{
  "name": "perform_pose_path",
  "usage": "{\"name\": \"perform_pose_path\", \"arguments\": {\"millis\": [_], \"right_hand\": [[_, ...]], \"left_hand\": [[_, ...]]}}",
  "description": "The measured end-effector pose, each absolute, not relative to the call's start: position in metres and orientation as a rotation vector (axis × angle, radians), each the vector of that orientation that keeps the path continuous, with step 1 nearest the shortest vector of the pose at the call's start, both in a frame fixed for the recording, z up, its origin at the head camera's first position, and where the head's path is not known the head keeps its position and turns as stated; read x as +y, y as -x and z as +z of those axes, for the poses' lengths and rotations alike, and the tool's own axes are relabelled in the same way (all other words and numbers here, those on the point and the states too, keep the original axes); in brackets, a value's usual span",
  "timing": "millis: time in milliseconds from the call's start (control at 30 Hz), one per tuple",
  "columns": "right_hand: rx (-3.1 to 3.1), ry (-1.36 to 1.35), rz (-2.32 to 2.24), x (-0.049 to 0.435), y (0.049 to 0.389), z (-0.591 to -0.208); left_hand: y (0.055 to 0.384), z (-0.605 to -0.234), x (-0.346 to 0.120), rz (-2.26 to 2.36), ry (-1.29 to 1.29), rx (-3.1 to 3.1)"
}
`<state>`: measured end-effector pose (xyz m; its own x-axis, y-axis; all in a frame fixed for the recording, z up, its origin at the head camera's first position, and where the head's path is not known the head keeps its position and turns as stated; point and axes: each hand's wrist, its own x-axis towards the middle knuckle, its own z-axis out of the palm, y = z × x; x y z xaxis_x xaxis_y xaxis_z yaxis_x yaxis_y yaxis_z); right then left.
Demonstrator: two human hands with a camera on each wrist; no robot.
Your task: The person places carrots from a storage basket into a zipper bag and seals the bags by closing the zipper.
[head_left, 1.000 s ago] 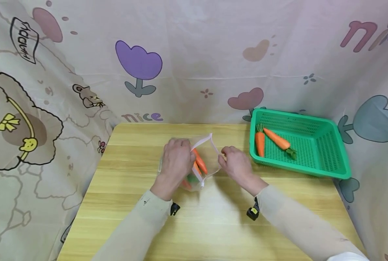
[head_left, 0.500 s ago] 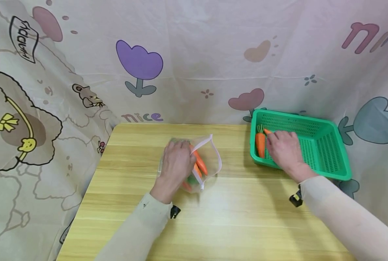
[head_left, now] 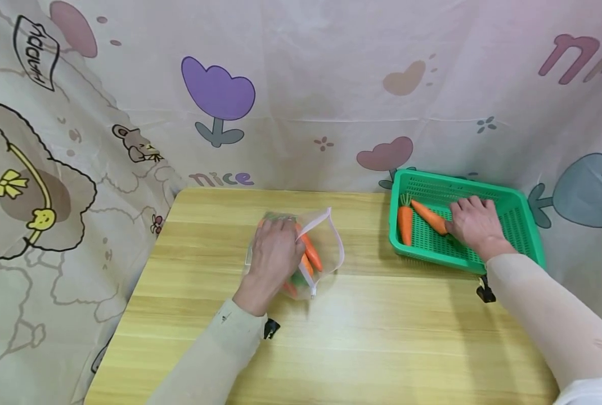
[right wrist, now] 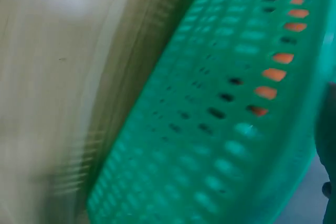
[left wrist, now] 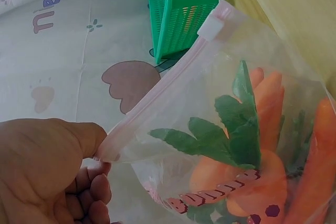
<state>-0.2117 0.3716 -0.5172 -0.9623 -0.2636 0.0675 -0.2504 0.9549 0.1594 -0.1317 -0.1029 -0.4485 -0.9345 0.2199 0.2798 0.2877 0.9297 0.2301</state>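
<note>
My left hand pinches the rim of a clear zip bag between thumb and fingers, as the left wrist view shows. The bag lies on the table with its pink-edged mouth gaping to the right, and several carrots with green tops are inside. Over the green basket, my right hand reaches down at the leafy end of a slanted carrot. Its fingers cover that end, and I cannot tell whether they grip it. Another carrot lies by the basket's left wall.
The basket stands at the right rear of the wooden table, close to the printed curtain. Its perforated side wall fills much of the blurred right wrist view. A white slider sits at one end of the bag's zip.
My right hand has let go of the bag's mouth and moved right into the basket, then further along to the slanted carrot's leafy end. My left hand stays at the bag.
</note>
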Motion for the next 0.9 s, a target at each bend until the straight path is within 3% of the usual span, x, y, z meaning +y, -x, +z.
{"name": "perform_pose_path", "arguments": {"millis": [333, 900], "right_hand": [[-3.186, -0.338, -0.255, 0.385, 0.222, -0.545], [-3.291, -0.272, -0.213, 0.374, 0.226, -0.553]], "left_hand": [[0.135, -0.450, -0.103, -0.395, 0.378, -2.861], [0.138, -0.453, -0.103, -0.385, 0.376, -2.868]]}}
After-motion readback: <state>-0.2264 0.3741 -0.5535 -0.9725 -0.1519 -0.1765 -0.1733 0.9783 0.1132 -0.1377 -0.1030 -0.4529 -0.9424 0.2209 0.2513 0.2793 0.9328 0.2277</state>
